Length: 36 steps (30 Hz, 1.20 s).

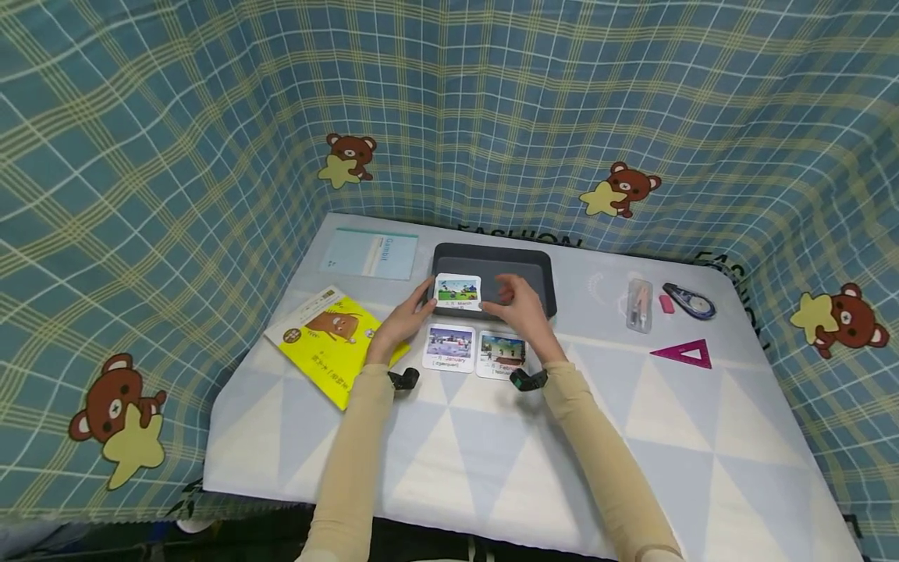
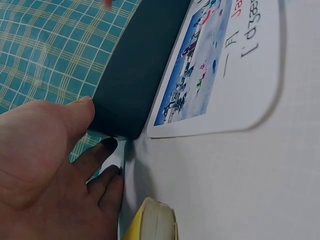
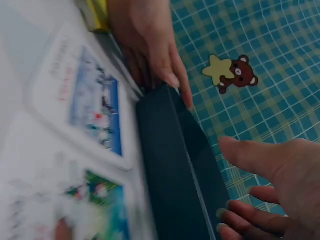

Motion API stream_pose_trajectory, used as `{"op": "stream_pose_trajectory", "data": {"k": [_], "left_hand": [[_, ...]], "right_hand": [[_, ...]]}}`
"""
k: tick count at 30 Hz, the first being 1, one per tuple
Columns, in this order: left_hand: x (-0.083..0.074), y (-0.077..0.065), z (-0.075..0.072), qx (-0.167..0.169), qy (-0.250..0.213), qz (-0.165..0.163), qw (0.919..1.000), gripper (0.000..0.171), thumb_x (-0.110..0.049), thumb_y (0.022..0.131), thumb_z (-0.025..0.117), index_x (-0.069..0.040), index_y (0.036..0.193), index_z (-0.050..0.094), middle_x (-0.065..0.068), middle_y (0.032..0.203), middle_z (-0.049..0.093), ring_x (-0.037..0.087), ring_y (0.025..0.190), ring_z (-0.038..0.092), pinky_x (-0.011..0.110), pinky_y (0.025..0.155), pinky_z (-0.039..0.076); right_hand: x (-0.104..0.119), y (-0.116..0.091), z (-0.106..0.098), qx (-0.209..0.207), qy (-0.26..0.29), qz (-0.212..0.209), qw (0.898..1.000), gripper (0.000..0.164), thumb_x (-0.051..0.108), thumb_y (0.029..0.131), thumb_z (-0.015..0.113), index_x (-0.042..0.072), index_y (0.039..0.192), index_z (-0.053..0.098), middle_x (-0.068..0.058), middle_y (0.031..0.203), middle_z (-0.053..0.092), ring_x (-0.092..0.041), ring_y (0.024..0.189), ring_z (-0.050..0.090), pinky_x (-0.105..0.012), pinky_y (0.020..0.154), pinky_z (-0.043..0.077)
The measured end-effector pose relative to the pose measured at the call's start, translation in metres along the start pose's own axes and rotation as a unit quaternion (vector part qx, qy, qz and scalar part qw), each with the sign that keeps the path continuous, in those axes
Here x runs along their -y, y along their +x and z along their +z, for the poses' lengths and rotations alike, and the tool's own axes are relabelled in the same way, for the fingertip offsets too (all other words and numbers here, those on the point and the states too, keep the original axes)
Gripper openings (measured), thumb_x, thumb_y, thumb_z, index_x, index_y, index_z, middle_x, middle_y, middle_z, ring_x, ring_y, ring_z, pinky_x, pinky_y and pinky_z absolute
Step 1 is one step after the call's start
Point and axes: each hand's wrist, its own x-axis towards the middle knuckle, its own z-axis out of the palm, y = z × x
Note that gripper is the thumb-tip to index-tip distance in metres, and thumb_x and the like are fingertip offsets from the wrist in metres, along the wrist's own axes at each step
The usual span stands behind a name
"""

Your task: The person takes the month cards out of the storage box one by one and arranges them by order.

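A dark grey rectangular tray (image 1: 523,261) stands on the table, with a March picture card (image 1: 458,291) at its front left. My left hand (image 1: 405,318) grips the tray's front left corner; in the left wrist view its thumb (image 2: 82,112) touches the corner and the other fingers lie along the side. Over the tray's front right, my right hand (image 1: 521,308) has its thumb and fingers apart, holding nothing. Two picture cards lie side by side before the tray: January (image 1: 449,349) at left, February (image 1: 500,353) at right, the latter partly hidden by the right wrist camera.
A yellow book (image 1: 323,355) lies left of the left hand, a pale blue notebook (image 1: 372,254) behind it. At right are a clear case (image 1: 639,306), a pink eraser (image 1: 666,304), a correction tape (image 1: 691,301) and a magenta triangle ruler (image 1: 684,353). Plaid curtains surround the table.
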Motion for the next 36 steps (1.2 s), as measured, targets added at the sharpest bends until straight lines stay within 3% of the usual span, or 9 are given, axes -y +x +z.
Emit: {"op": "stream_pose_trajectory", "data": {"k": [4, 8, 13, 18, 23, 27, 32, 36], "left_hand": [[0.001, -0.002, -0.002, -0.003, -0.007, 0.007, 0.9999, 0.063, -0.042, 0.108, 0.048, -0.039, 0.163, 0.019, 0.009, 0.169, 0.02, 0.039, 0.152, 0.02, 0.06, 0.121, 0.017], [-0.001, -0.003, 0.001, 0.001, -0.014, 0.015, 0.9998, 0.062, -0.041, 0.108, 0.048, -0.038, 0.163, 0.019, 0.009, 0.168, 0.021, 0.039, 0.152, 0.021, 0.059, 0.121, 0.017], [0.0, -0.001, 0.005, 0.007, -0.001, 0.012, 0.9999, 0.063, -0.042, 0.108, 0.047, -0.04, 0.163, 0.018, 0.008, 0.168, 0.022, 0.038, 0.151, 0.023, 0.058, 0.121, 0.02], [-0.001, -0.002, 0.001, -0.005, 0.007, 0.02, 0.9998, 0.063, -0.04, 0.108, 0.049, -0.036, 0.164, 0.019, 0.011, 0.167, 0.025, 0.041, 0.15, 0.025, 0.058, 0.121, 0.021], [0.002, -0.001, -0.004, -0.005, -0.005, 0.006, 1.0, 0.062, -0.042, 0.108, 0.047, -0.04, 0.163, 0.019, 0.006, 0.168, 0.023, 0.037, 0.152, 0.022, 0.056, 0.122, 0.019], [0.002, -0.001, -0.004, -0.007, -0.007, 0.001, 1.0, 0.061, -0.043, 0.108, 0.047, -0.043, 0.162, 0.02, 0.004, 0.168, 0.023, 0.036, 0.152, 0.022, 0.056, 0.122, 0.019], [0.002, -0.002, -0.005, -0.005, -0.007, -0.002, 1.0, 0.061, -0.044, 0.108, 0.047, -0.045, 0.161, 0.02, 0.004, 0.168, 0.023, 0.036, 0.152, 0.022, 0.058, 0.121, 0.019], [0.003, -0.001, -0.002, -0.001, -0.012, 0.007, 0.9999, 0.061, -0.042, 0.108, 0.048, -0.042, 0.162, 0.02, 0.006, 0.168, 0.023, 0.037, 0.152, 0.022, 0.058, 0.121, 0.019]], "right_hand": [[0.004, 0.036, 0.015, 0.052, -0.007, 0.02, 0.998, 0.083, 0.038, 0.086, 0.083, 0.01, 0.153, 0.043, -0.017, 0.126, 0.053, -0.033, 0.111, 0.055, -0.051, 0.09, 0.05], [-0.007, 0.051, 0.025, 0.077, 0.002, 0.052, 0.996, 0.086, 0.038, 0.085, 0.085, 0.011, 0.154, 0.041, -0.017, 0.127, 0.05, -0.033, 0.109, 0.052, -0.05, 0.09, 0.049], [-0.017, 0.053, 0.026, 0.076, 0.028, 0.089, 0.993, 0.076, 0.03, 0.088, 0.082, 0.012, 0.152, 0.045, -0.015, 0.124, 0.047, -0.032, 0.105, 0.047, -0.049, 0.085, 0.045], [-0.016, 0.057, 0.027, 0.079, 0.043, 0.084, 0.992, 0.069, 0.022, 0.093, 0.078, 0.012, 0.152, 0.045, -0.015, 0.121, 0.046, -0.032, 0.101, 0.046, -0.048, 0.081, 0.042], [-0.013, 0.063, 0.031, 0.07, 0.032, 0.081, 0.994, 0.067, 0.019, 0.091, 0.079, 0.01, 0.148, 0.045, -0.016, 0.121, 0.049, -0.032, 0.1, 0.051, -0.048, 0.083, 0.046], [-0.011, 0.063, 0.031, 0.058, 0.06, 0.083, 0.993, 0.063, 0.013, 0.09, 0.078, 0.011, 0.142, 0.041, -0.017, 0.118, 0.053, -0.034, 0.096, 0.055, -0.049, 0.08, 0.049], [-0.012, 0.057, 0.027, 0.058, 0.088, 0.075, 0.992, 0.059, 0.013, 0.095, 0.073, 0.011, 0.141, 0.036, -0.013, 0.104, 0.055, -0.029, 0.082, 0.053, -0.044, 0.072, 0.043], [-0.017, 0.05, 0.017, 0.056, 0.128, 0.057, 0.989, 0.067, 0.015, 0.097, 0.071, 0.018, 0.151, 0.032, -0.006, 0.089, 0.052, -0.022, 0.07, 0.044, -0.04, 0.068, 0.037]]}}
